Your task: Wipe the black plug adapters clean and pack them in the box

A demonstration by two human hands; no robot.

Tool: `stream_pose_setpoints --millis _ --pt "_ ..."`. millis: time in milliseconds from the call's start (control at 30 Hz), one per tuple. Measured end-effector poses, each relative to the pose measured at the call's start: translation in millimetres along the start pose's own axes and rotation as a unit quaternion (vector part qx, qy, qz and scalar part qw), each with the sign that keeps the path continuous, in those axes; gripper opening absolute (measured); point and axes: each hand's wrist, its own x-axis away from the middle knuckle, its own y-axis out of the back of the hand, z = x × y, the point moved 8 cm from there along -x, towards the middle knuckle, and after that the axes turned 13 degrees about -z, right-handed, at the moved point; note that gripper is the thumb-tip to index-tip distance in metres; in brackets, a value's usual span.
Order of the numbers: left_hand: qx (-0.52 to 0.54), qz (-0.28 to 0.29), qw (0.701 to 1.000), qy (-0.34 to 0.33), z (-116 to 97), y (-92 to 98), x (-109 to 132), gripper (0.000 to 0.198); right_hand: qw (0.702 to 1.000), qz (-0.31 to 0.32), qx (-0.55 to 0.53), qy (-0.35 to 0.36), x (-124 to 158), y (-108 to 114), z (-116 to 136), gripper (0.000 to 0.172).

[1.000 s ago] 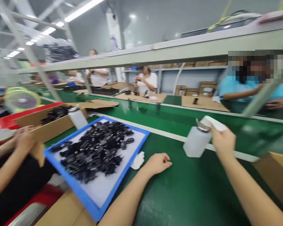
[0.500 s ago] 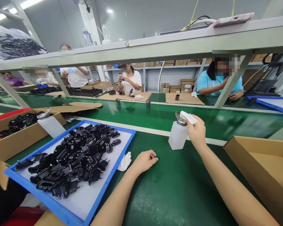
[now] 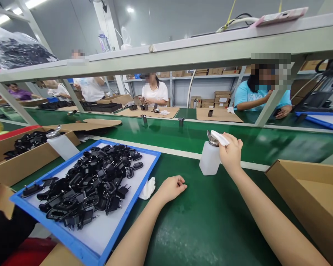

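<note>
Green worktop [image 3: 199, 221] is stretching beneath a pale shelf [image 3: 166, 57]. Toward the worktop's far edge, a white bottle [image 3: 210, 160] is standing just left of the right hand [image 3: 231, 149], the nearer one, which is pinching a white cloth [image 3: 220, 138] at the metal cap [image 3: 213, 142], the cloth's long axis sloping down rightward. The left hand [image 3: 172, 188] is resting loosely curled, seemingly empty.

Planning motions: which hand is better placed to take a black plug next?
Likely the left hand: nothing visibly held, nearer the black plugs; the right hand holds a white wipe at the bottle.
</note>
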Motion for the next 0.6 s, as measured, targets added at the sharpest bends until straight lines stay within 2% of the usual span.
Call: stream_pose_setpoints --millis 300,600 --pt "-0.005 -0.002 1.000 -0.002 -1.8 1.0 0.5 0.022 0.999 0.003 0.021 0.033 -0.7 -1.4 5.9 0.032" --pt "-0.011 -0.003 1.000 -0.002 -2.3 1.6 1.8 0.022 0.998 -0.029 0.013 0.062 1.3 3.4 5.9 0.029"
